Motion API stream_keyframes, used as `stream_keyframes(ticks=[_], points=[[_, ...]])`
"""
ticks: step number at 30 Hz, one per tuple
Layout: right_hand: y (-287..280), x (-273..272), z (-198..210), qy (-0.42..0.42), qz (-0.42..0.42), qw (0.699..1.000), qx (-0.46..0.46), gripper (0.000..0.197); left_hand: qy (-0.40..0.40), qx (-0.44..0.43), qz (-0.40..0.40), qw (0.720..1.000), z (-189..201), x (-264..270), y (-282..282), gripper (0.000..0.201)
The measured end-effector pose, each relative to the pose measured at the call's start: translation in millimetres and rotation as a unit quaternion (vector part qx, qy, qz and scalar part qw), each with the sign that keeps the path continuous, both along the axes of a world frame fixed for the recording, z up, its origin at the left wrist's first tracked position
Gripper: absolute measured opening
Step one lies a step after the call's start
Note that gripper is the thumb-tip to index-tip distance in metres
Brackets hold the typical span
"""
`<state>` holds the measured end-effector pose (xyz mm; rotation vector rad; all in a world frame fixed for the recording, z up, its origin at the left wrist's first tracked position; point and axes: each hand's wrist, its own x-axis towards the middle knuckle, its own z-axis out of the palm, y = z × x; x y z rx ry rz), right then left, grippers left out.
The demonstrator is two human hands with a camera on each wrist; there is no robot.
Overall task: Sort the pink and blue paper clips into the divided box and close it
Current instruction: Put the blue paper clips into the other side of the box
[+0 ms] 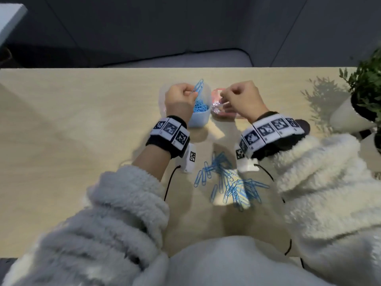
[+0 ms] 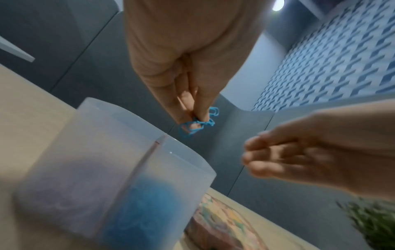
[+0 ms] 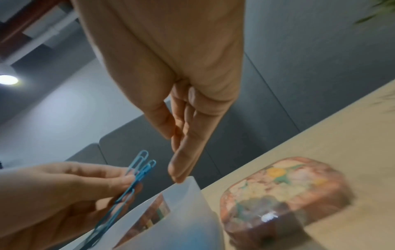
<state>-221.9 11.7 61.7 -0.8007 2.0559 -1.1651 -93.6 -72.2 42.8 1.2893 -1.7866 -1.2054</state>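
Observation:
My left hand (image 1: 192, 93) pinches a few linked blue paper clips (image 1: 198, 86) between thumb and fingers, right above the translucent divided box (image 1: 199, 120). In the left wrist view the clips (image 2: 197, 124) hang from the left hand (image 2: 195, 119) over the box (image 2: 119, 169). One of its compartments holds a blue heap (image 2: 149, 203). My right hand (image 3: 174, 157) holds nothing. Its fingers are loosely extended, with one fingertip (image 3: 177, 177) at the box rim (image 3: 188, 187). Several loose blue clips (image 1: 228, 182) lie on the table between my wrists.
The box's lid (image 3: 284, 194), pinkish with a flower pattern, lies on the wooden table (image 1: 82, 120) just right of the box. A potted plant (image 1: 362, 96) stands at the table's right edge. Cables run from both wrist cameras toward my body.

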Motion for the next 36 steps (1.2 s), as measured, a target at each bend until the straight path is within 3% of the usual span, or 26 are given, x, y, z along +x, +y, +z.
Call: stream_keyframes(ticks=[4,7,9,12,15,17,22,27,30,32,34,36], points=[[52,-3,-15,-0.045,0.017,0.999,0.002,0.025,-0.157,-0.006,-0.036,0.987,-5,-20,-15,0.017],[85,-15,-37,-0.008,-0.006,0.999,0.049,0.024,-0.240,-0.006,-0.091,0.967,-7,-26,-13,0.037],[103,-28,-53,0.055,-0.027,0.994,0.090,0.026,-0.228,-0.024,-0.106,0.968,-6,-21,-10,0.029],[125,-45,-67,0.175,-0.038,0.970,0.167,0.014,-0.166,-0.104,-0.132,0.972,-6,3,4,0.023],[136,-51,-76,0.216,-0.048,0.952,0.213,0.023,-0.184,-0.151,-0.157,0.958,-17,40,31,0.022],[137,-48,-81,0.219,-0.043,0.945,0.239,0.023,-0.237,-0.151,-0.137,0.950,-37,65,47,0.019],[120,-7,-91,0.190,0.026,0.963,0.190,0.018,-0.333,-0.025,-0.122,0.935,-79,89,67,0.016],[106,37,-93,0.199,0.214,0.942,0.163,0.018,-0.281,-0.053,-0.259,0.923,-81,63,85,0.015],[124,32,-83,0.191,0.232,0.944,0.135,0.025,-0.273,-0.058,-0.335,0.900,-76,58,101,0.018],[150,15,-80,0.216,0.214,0.940,0.158,0.044,-0.271,-0.074,-0.323,0.904,-76,67,107,0.030],[179,1,-80,0.229,0.239,0.917,0.224,0.075,-0.292,-0.076,-0.298,0.906,-77,80,112,0.061],[201,1,-85,0.216,0.270,0.902,0.259,0.098,-0.345,-0.078,-0.296,0.887,-77,88,120,0.096]])
